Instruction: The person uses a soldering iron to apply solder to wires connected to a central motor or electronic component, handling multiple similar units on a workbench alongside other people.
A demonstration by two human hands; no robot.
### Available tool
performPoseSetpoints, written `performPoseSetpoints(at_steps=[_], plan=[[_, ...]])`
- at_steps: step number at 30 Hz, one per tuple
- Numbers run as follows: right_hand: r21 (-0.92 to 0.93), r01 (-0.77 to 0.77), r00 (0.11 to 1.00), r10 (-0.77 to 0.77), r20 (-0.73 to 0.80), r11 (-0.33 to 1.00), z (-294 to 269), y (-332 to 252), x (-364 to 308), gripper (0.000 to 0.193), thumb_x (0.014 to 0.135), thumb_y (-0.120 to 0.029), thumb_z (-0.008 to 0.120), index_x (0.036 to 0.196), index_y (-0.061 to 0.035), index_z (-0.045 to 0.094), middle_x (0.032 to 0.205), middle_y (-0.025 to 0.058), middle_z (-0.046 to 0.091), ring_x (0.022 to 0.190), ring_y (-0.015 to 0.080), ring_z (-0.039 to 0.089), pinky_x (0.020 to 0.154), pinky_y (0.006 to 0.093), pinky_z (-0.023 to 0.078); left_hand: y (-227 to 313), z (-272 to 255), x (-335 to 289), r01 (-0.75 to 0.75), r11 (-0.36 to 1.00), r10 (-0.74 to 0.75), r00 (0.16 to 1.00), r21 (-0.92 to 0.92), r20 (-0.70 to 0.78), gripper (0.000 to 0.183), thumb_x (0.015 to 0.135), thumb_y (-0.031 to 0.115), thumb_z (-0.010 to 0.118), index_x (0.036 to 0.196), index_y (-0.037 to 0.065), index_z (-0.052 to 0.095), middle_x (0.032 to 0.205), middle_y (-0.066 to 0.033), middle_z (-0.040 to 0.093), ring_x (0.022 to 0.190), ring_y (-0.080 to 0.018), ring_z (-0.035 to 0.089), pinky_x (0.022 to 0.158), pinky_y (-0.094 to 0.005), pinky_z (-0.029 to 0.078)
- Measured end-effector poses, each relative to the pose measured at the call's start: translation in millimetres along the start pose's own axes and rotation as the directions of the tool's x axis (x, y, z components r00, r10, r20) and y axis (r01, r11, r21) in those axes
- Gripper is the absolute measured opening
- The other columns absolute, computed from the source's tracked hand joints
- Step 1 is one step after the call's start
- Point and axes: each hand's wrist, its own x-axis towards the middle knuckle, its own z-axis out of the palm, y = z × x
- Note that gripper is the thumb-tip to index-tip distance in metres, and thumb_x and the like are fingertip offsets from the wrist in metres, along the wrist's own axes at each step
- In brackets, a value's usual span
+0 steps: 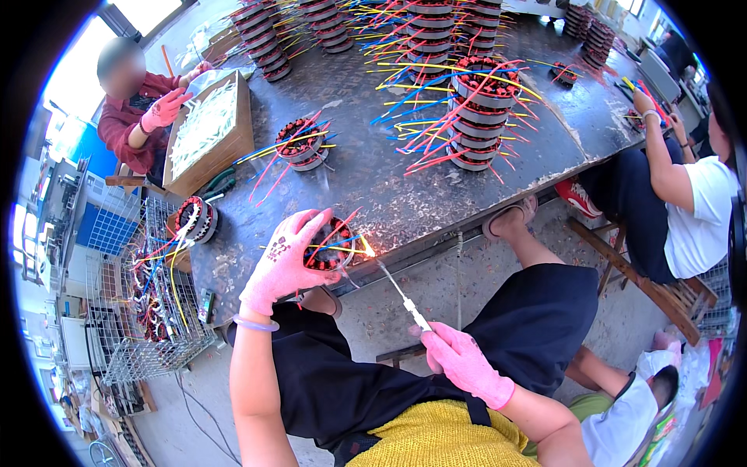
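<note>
My left hand [282, 255], in a pink glove, grips a motor stator [342, 253] at the near edge of the table. Red, blue and yellow wires stick out of the stator's ring. My right hand [467, 359], gloved in pink too, is closed round the pale handle of a thin rod-like torch [415, 311]. The torch slants up to the left, and a bright orange flame [366, 247] burns at its tip beside the stator's right side and wire ends. Faint smoke or vapour hangs below the flame.
Stacked stators [481, 117] with splayed wires stand on the dark table [389, 194]; a single stator [301, 145] lies nearer. A box of white strips [206, 132] sits at left, above a wire basket [156, 342]. One person sits far left, another right.
</note>
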Motion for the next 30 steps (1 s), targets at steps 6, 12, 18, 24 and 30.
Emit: performPoseSetpoints(at_steps=[6, 12, 18, 24, 30], plan=[[-0.048, 0.031, 0.999, -0.031, 0.010, 0.998, -1.3, 0.1, -0.5, 0.034, 0.104, -0.024, 0.048, 0.125, 0.0000, 0.061, 0.067, 0.0029, 0.052, 0.059, 0.0093, 0.050, 0.059, 0.0288, 0.044, -0.9, 0.1, -0.8, -0.006, 1.000, 0.006, 1.000, 0.008, -0.005, 0.100, 0.057, 0.024, 0.090, 0.146, 0.008, 0.046, 0.142, -0.0177, 0.047, 0.131, -0.0387, 0.046, 0.111, -0.0439, 0.037], [-0.064, 0.011, 1.000, -0.011, 0.006, 0.998, -0.7, -5.8, -0.7, 0.035, 0.104, -0.025, 0.047, 0.126, 0.0002, 0.060, 0.069, 0.0026, 0.052, 0.061, 0.0087, 0.050, 0.059, 0.0282, 0.044, 0.3, 0.3, 0.4, -0.010, 1.000, 0.010, 1.000, -0.009, -0.005, 0.100, 0.058, 0.023, 0.090, 0.146, 0.009, 0.046, 0.142, -0.0178, 0.047, 0.131, -0.0385, 0.046, 0.112, -0.0439, 0.037], [0.024, 0.000, 1.000, 0.000, 0.001, 1.000, 0.2, -0.3, -1.7, 0.036, 0.105, -0.026, 0.047, 0.126, 0.0000, 0.060, 0.070, 0.0013, 0.053, 0.061, 0.0080, 0.050, 0.059, 0.0276, 0.044, 2.2, -1.0, 0.1, 0.003, 1.000, -0.003, 1.000, 0.007, -0.001, 0.098, 0.059, 0.026, 0.089, 0.145, 0.008, 0.046, 0.141, -0.0179, 0.048, 0.131, -0.0384, 0.046, 0.111, -0.0437, 0.037], [-0.043, 0.043, 0.999, -0.043, 0.012, 0.998, -1.6, 2.7, 0.7, 0.034, 0.104, -0.026, 0.047, 0.121, 0.0009, 0.060, 0.069, 0.0039, 0.053, 0.060, 0.0094, 0.051, 0.059, 0.0287, 0.045, 5.9, -1.2, 2.2, 0.005, 1.000, -0.005, 1.000, -0.003, -0.001, 0.098, 0.058, 0.025, 0.089, 0.144, 0.006, 0.047, 0.140, -0.0179, 0.049, 0.130, -0.0381, 0.047, 0.111, -0.0432, 0.037], [-0.087, 0.036, 0.999, -0.035, 0.011, 0.996, -1.8, -5.8, -1.4, 0.034, 0.104, -0.026, 0.047, 0.121, 0.0014, 0.059, 0.069, 0.0046, 0.054, 0.059, 0.0102, 0.052, 0.058, 0.0295, 0.045, 4.6, -1.8, 1.9, -0.006, 1.000, 0.006, 1.000, -0.011, 0.004, 0.097, 0.059, 0.024, 0.088, 0.144, 0.005, 0.047, 0.139, -0.0176, 0.049, 0.129, -0.0375, 0.048, 0.111, -0.0429, 0.038]])
